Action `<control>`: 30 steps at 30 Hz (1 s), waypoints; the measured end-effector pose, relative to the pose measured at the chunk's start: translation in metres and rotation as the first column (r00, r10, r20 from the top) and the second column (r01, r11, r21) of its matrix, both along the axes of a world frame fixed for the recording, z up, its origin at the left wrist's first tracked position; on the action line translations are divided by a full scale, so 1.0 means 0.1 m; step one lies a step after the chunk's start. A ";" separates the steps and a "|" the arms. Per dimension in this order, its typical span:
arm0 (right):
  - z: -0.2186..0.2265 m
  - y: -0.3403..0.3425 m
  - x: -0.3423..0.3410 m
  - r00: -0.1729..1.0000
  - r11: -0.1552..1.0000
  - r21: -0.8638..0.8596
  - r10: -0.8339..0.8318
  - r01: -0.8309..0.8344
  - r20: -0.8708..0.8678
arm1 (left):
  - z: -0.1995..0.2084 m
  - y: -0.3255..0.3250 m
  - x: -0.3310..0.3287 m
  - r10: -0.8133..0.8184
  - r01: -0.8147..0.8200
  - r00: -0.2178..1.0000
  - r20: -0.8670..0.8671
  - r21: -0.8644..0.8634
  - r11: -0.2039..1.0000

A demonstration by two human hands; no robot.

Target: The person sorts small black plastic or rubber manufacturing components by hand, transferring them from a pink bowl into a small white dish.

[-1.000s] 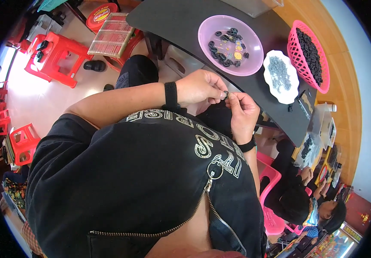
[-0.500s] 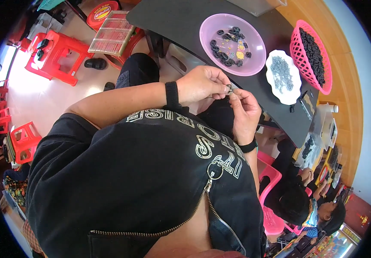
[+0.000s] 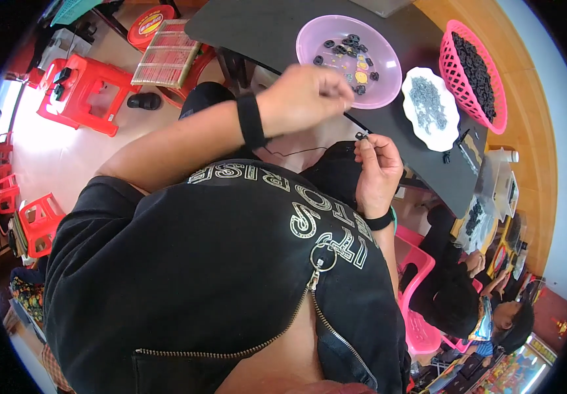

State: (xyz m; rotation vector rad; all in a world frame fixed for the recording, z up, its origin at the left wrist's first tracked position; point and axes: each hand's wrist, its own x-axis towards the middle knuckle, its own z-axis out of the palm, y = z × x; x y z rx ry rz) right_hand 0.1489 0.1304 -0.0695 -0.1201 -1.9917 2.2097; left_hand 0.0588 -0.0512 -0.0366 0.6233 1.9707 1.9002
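Black piece; hands apart

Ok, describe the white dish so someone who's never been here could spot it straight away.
Find the dark table at the top of the view. Between its round purple basin and pink lattice basket sits the white dish, holding small grey pieces. Unlike both neighbours, it is white with a wavy rim.

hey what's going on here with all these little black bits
Someone's right hand pinches a small black piece. The left hand is apart from it, near a purple basin with more black pieces; whether it holds anything is unclear. A white dish of small greyish bits and a pink basket of black pieces also stand on the table.
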 end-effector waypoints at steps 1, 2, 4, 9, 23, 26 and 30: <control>-0.01 0.00 0.00 1.000 1.000 -0.016 -0.002 0.002 -0.007 | 0.10 -0.02 -0.09 0.047 -0.059 0.990 -0.132 -0.092 0.994; -0.01 0.00 0.00 1.000 0.999 -0.033 -0.004 0.003 -0.016 | 0.18 -0.03 -0.19 0.080 -0.130 0.960 -0.268 -0.173 0.976; 0.01 -0.01 0.01 1.000 0.999 -0.047 -0.007 0.007 0.002 | 0.22 -0.01 -0.36 0.056 -0.166 0.905 -0.421 -0.229 0.959; 0.03 -0.02 0.04 1.000 0.998 -0.069 0.001 0.000 0.011 | 0.17 0.21 -0.54 -0.289 -0.259 0.780 -0.555 -0.707 0.659; 0.03 0.07 0.06 1.000 0.999 -0.051 -0.017 0.018 0.023 | 0.07 0.31 -0.68 -0.264 -0.200 0.852 -0.452 -0.746 0.635; 0.04 0.08 0.06 1.000 0.996 -0.085 -0.029 0.030 0.012 | 0.13 0.29 -0.58 -0.031 -0.015 0.982 -0.188 -0.236 0.972; 0.08 0.07 0.05 1.000 0.998 -0.055 -0.028 0.027 -0.014 | 0.16 0.21 -0.32 -0.267 0.146 0.849 0.457 0.283 0.948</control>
